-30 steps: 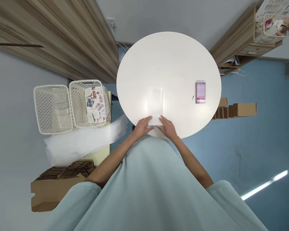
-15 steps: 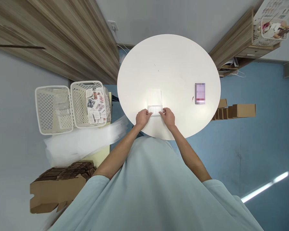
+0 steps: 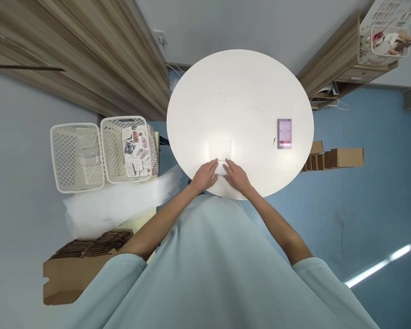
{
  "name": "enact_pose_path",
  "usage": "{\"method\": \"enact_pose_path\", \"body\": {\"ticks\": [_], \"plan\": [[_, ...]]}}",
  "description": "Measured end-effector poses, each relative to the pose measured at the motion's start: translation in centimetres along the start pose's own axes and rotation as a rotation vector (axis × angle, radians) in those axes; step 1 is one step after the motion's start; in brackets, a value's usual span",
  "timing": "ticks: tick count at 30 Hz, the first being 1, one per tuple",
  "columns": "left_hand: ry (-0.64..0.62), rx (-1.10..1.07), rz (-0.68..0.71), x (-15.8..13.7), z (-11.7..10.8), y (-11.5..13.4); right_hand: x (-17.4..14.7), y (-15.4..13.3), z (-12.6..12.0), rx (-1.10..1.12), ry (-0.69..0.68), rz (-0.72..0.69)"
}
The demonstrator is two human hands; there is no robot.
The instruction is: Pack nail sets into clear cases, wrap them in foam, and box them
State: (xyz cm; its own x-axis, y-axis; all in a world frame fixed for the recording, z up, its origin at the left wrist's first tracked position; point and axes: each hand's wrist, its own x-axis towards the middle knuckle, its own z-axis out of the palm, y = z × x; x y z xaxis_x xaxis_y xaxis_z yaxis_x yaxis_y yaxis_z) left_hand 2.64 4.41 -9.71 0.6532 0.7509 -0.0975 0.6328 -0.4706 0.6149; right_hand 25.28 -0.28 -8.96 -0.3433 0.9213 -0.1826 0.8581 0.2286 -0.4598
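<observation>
A small packet of translucent white wrap (image 3: 222,168) lies near the front edge of the round white table. A thin, see-through flap of the same sheet (image 3: 220,148) stretches flat beyond it. My left hand (image 3: 205,176) rests on the packet's left end, fingers stretched out flat and pointing forward. On the right end lies my right hand (image 3: 237,176), its fingers extended and slightly spread. Both hands press from above, and their fingers cover the packet's ends. Whatever is inside the wrap cannot be made out.
A pixelated purple item (image 3: 284,134) lies on the right of the table (image 3: 239,77). At the left stand white baskets (image 3: 77,189), one with printed cards, above white sheets (image 3: 119,196) and flattened cardboard boxes (image 3: 65,278). Brown boxes (image 3: 347,157) stand beyond the table's right edge.
The wrap has been folded or rolled toward me, and its far flap is shorter. My hands went from pinching its sides to lying flat on top, slightly closer to my body.
</observation>
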Motion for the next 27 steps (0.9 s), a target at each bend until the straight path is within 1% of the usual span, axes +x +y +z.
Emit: {"method": "enact_pose_path", "body": {"ticks": [3, 6, 8, 10, 13, 16, 18, 22, 24, 26, 27], "plan": [[-0.050, -0.034, 0.018, -2.8, 0.7, 0.3, -2.5, -1.4, 1.1, -0.002, -0.003, 0.002], [-0.051, -0.094, -0.017, -3.7, 1.1, 0.5, -3.5, -1.8, 1.0, 0.018, -0.025, -0.013], [-0.036, -0.140, -0.076, -3.1, 0.8, 0.5, -3.1, -1.5, 0.3, 0.053, -0.040, -0.016], [-0.023, -0.177, -0.169, -1.8, 0.1, 0.4, -2.1, -0.9, -0.4, 0.099, -0.042, 0.021], [-0.016, -0.201, -0.359, 0.3, -1.3, 0.2, -0.2, -0.1, -1.1, 0.162, -0.011, 0.147], [-0.031, -0.199, -0.533, 2.0, -2.2, 0.1, 1.5, 0.2, -1.0, 0.217, 0.032, 0.274], [-0.018, -0.196, -0.582, 2.9, -2.4, 0.1, 2.3, 0.2, -0.8, 0.257, 0.054, 0.345], [0.019, -0.181, -0.635, 4.1, -2.3, 0.4, 3.4, -0.1, -0.7, 0.316, 0.107, 0.457], [0.018, -0.177, -0.666, 4.5, -2.3, 0.5, 3.8, -0.3, -1.1, 0.275, 0.147, 0.452], [0.000, -0.170, -0.681, 5.0, -2.5, 0.6, 4.4, -0.5, -1.6, 0.178, 0.169, 0.370], [-0.013, -0.164, -0.683, 5.1, -2.6, 0.6, 4.6, -0.6, -1.8, 0.127, 0.159, 0.313]]}}
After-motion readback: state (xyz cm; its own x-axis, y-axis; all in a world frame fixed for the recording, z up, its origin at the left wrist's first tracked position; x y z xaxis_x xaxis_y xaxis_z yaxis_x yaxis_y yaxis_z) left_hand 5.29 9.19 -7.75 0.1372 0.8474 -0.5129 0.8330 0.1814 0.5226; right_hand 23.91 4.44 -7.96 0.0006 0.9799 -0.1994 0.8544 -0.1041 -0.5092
